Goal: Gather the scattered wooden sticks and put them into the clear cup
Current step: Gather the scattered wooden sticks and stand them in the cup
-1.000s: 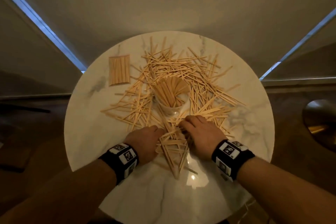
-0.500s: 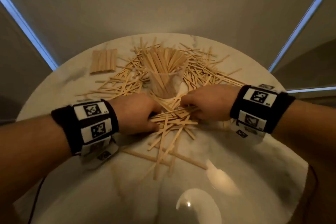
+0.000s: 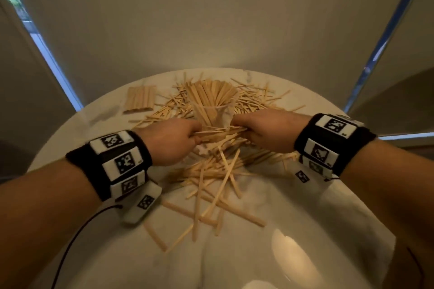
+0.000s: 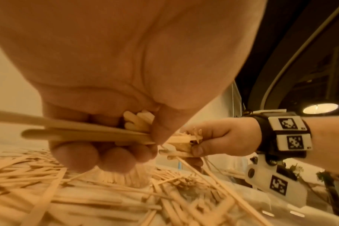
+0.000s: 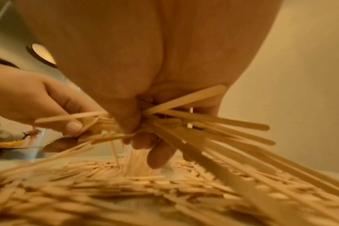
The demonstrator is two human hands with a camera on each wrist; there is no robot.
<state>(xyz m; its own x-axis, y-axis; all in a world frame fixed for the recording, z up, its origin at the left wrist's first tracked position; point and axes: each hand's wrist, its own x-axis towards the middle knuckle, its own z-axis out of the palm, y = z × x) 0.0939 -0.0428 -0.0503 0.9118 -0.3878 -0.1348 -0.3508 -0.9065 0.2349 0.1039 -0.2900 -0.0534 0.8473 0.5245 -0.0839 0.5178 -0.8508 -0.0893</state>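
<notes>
Both fists have risen off the table (image 3: 305, 230); left hand (image 3: 172, 141) and right hand (image 3: 265, 131) clench one bundle of sticks (image 3: 220, 131).

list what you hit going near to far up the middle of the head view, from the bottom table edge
bare marble table → loose fallen sticks → bundle of sticks gripped between left hand and right hand → clear cup packed with sticks → scattered sticks behind it

no readable text, only b/w square marker codes on wrist bands (image 3: 119, 157), no words/nos
</notes>
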